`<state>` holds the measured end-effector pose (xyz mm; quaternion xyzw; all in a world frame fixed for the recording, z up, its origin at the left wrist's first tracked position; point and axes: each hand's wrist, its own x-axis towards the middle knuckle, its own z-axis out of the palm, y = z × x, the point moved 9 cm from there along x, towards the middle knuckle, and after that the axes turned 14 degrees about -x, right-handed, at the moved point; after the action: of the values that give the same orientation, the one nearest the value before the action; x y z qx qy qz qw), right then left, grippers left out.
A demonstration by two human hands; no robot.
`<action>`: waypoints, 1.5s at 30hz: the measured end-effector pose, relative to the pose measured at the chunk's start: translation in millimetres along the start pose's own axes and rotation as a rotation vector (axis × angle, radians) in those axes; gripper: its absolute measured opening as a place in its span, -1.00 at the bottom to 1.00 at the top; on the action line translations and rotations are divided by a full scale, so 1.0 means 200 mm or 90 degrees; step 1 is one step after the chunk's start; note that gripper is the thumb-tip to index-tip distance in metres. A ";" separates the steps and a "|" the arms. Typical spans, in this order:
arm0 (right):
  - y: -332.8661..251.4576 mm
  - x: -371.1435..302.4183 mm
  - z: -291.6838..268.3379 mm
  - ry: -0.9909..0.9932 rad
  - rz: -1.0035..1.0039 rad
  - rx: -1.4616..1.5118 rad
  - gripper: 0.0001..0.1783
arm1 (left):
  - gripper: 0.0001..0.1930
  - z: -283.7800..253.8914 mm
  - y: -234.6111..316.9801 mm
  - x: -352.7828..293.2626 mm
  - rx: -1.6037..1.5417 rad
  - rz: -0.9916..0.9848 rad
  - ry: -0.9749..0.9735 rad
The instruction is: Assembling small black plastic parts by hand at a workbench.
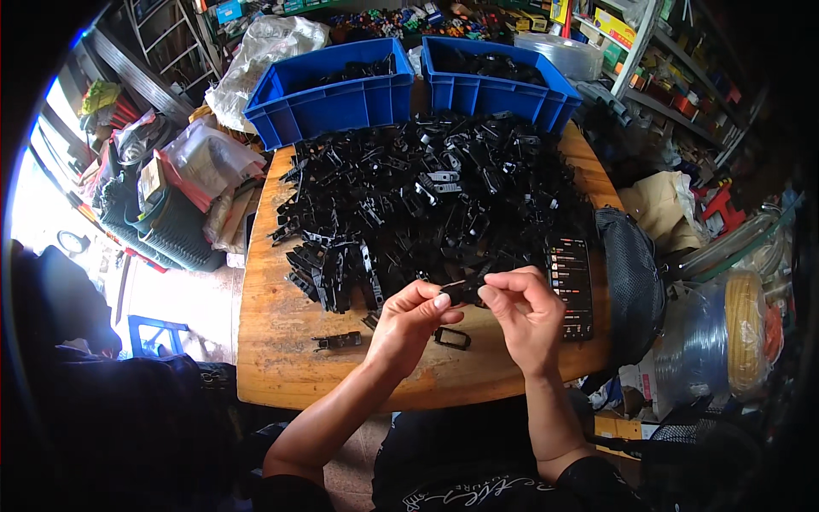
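Black part [465,293]: just below center of frame, between the two hands, in front of the pile
Left hand [406,333]: thumb and fingers pinch part's left end
Right hand [529,324]: thumb and forefinger pinched at part's right end
Pile [418,200]: black pieces heaped mid-frame on wooden table [286,371]
Loose piece [339,341]: lower left of center, on table
Rectangular frame [452,339]: black, below the hands
Phone [572,294]: right of center, screen lit
Blue bins [334,104]: two, upper center, black pieces inside
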<state>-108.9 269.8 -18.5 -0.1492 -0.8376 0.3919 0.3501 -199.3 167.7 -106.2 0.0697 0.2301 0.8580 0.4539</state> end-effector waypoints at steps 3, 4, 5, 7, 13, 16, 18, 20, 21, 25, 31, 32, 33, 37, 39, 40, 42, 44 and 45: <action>-0.01 0.00 0.00 0.010 0.006 0.003 -0.89 | -0.96 0.01 0.01 0.00 -0.011 0.015 -0.004; -0.01 0.00 -0.01 0.022 0.004 -0.001 -0.89 | -0.96 0.02 0.01 0.00 -0.011 0.017 -0.005; 0.01 0.00 -0.01 0.039 0.008 0.035 -0.89 | -0.96 0.01 0.01 0.00 -0.008 0.027 0.001; -0.01 -0.02 -0.02 0.045 0.005 0.011 -0.89 | -0.96 0.01 0.02 -0.01 -0.005 0.040 0.005; -0.08 -0.02 0.01 0.075 -0.088 -0.061 -0.86 | -0.96 0.00 -0.01 -0.01 -0.009 -0.018 0.021; -0.13 -0.03 0.03 0.083 -0.141 -0.083 -0.80 | -0.93 0.02 0.00 -0.01 -0.027 0.001 -0.008; -0.13 -0.03 0.05 0.050 -0.064 -0.123 -0.70 | -0.91 0.01 0.01 -0.01 0.016 0.026 -0.027; -0.13 -0.02 0.04 0.051 -0.043 -0.145 -0.56 | -0.90 0.04 0.05 -0.03 0.057 0.049 -0.042; -0.12 -0.02 0.04 0.011 -0.034 -0.141 -0.55 | -0.89 0.08 0.07 -0.04 0.058 0.048 -0.057; -0.09 -0.10 0.03 -0.083 -0.070 -0.029 -0.49 | -0.90 0.09 0.21 -0.16 0.005 0.144 -0.033; 0.01 -0.32 0.20 -0.185 -0.214 -0.288 -0.64 | -0.66 -0.19 0.27 -0.50 0.124 0.319 0.157; 0.00 -0.33 0.20 -0.194 -0.218 -0.281 -0.64 | -0.69 -0.21 0.23 -0.53 0.096 0.304 0.169; 0.00 -0.32 0.16 -0.162 -0.185 -0.247 -0.66 | -0.68 -0.23 0.20 -0.56 0.120 0.303 0.217; -0.11 -0.29 0.01 -0.091 -0.148 -0.154 -0.68 | -0.65 -0.17 0.14 -0.56 0.149 0.252 0.204; -0.19 -0.31 -0.03 -0.089 -0.204 -0.144 -0.65 | -0.64 -0.14 0.12 -0.56 0.161 0.240 0.195; -0.22 -0.31 -0.04 -0.089 -0.202 -0.143 -0.65 | -0.64 -0.12 0.09 -0.56 0.172 0.227 0.181; -0.33 -0.33 -0.01 -0.115 -0.305 -0.139 -0.61 | -0.64 -0.10 0.06 -0.56 0.172 0.213 0.178; -0.36 -0.33 0.00 -0.130 -0.328 -0.153 -0.58 | -0.64 -0.05 0.04 -0.57 0.232 0.213 0.175; -0.36 -0.33 0.01 -0.151 -0.326 -0.150 -0.57 | -0.64 -0.04 0.02 -0.57 0.232 0.210 0.173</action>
<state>-61.8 186.6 3.7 0.0737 -0.9228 0.2057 0.3173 -139.5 70.2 -101.3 0.0710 0.4246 0.8665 0.2529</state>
